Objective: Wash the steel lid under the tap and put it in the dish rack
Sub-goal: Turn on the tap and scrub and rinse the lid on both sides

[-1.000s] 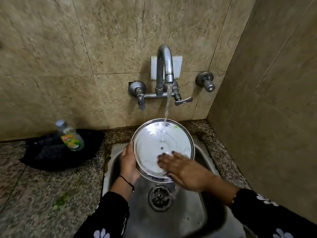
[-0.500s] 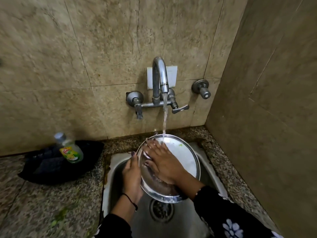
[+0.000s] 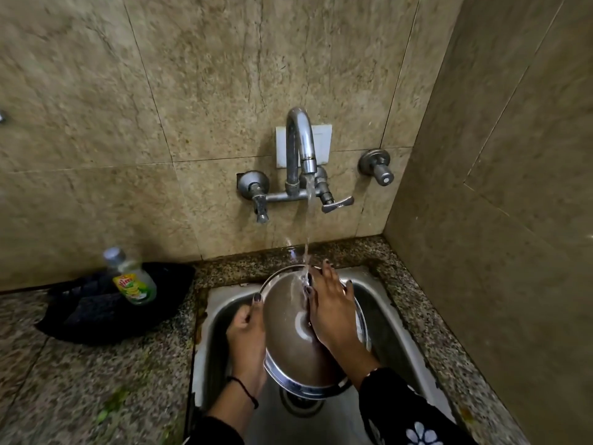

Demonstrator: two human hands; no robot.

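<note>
The round steel lid (image 3: 288, 342) is held tilted over the steel sink (image 3: 391, 319), under the running tap (image 3: 300, 146). Water falls onto the lid's upper part near its rim. My left hand (image 3: 247, 342) grips the lid's left edge, thumb on its face. My right hand (image 3: 332, 313) lies flat on the lid's right half with fingers spread, covering that side. No dish rack is in view.
A green dish soap bottle (image 3: 133, 281) stands on a black cloth (image 3: 96, 313) on the granite counter left of the sink. The drain (image 3: 300, 403) shows below the lid. Tiled walls close in behind and on the right. A separate valve (image 3: 377, 167) sticks out right of the tap.
My right hand slid from the lid's lower middle up to its top right part. The lid tipped flatter, now showing a darker face. The view shifted so the sink sits lower.
</note>
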